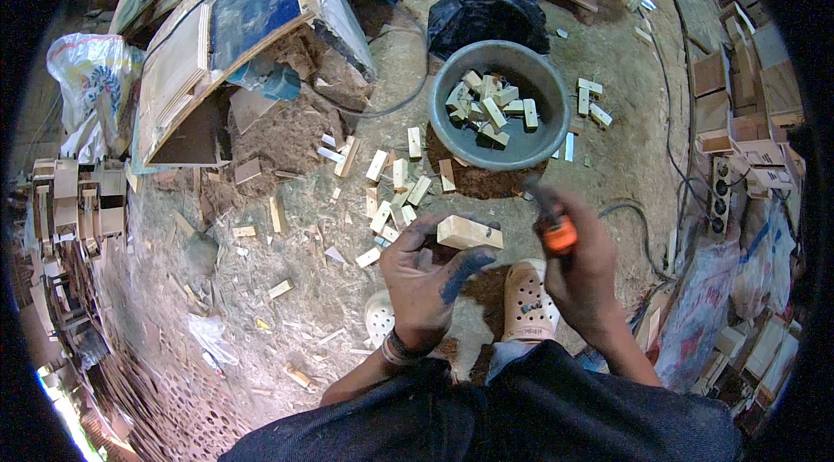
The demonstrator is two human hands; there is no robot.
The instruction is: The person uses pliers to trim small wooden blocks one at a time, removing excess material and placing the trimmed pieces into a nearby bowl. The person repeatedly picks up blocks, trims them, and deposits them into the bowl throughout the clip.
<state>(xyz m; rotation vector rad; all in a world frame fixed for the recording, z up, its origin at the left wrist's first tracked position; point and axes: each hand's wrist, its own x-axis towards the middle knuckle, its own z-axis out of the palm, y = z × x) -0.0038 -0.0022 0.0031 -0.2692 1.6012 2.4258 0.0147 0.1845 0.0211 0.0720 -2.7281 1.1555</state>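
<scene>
My left hand (419,284) grips a small pale wooden block (469,233) between fingers and thumb, above the floor. A dark spot shows near the block's right end, and dark stains mark the thumb. To its right, my right hand (584,254) is wrapped round a hand tool (559,234) with an orange and black handle. Motion blurs the tool's dark end, so its kind cannot be made out. The tool is apart from the block. Beyond both hands stands a round grey basin (441,128) holding several similar wooden blocks (493,112).
Loose wooden blocks (400,174) lie on the floor left of the basin, with several more (599,115) to its right. A black plastic bag (486,19) sits behind. A slanted plywood box (178,97) stands far left. Cables and a socket strip (719,193) run along the right.
</scene>
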